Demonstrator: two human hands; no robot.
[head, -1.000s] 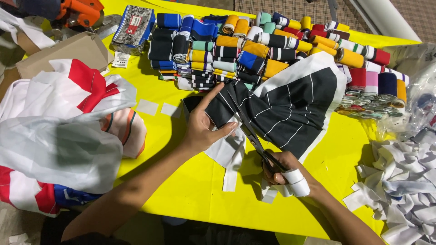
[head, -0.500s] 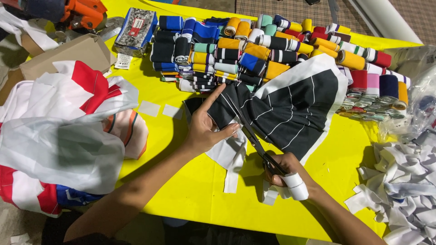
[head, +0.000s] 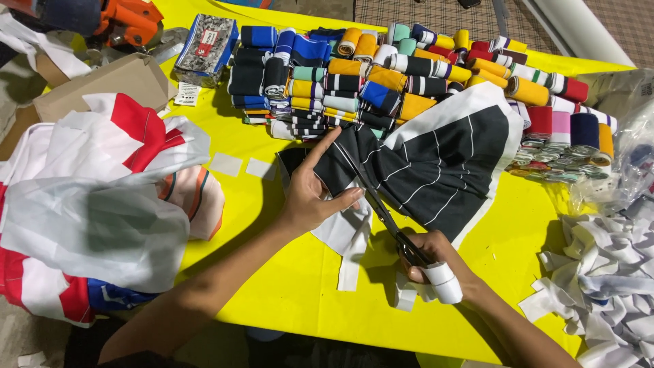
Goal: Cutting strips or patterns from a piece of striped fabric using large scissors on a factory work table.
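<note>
**Midway through black striped cloth, scissors slanting up-left**

Currently lying across the yellow table (head: 518,232), near its middle: black fabric (head: 436,170) with thin white stripes and a white border, soft and creased, fanning out toward the upper right. Running diagonally, long axis from lower right to upper left: dark metal scissors (head: 381,208), blades pointing up-left along the cloth's cut edge. Gripping the handles, fingers curled closed, thumb wrapped in white tape: right hand (head: 432,262), forearm entering from the lower right. Pressing flat on the cloth beside the blades, index finger stretched up, thumb spread toward the scissors, clasping nothing: left hand (head: 310,197). Sitting beyond: rolled knit ribbing (head: 409,75) in many colours. Piling at right: white scraps (head: 599,272).
</note>
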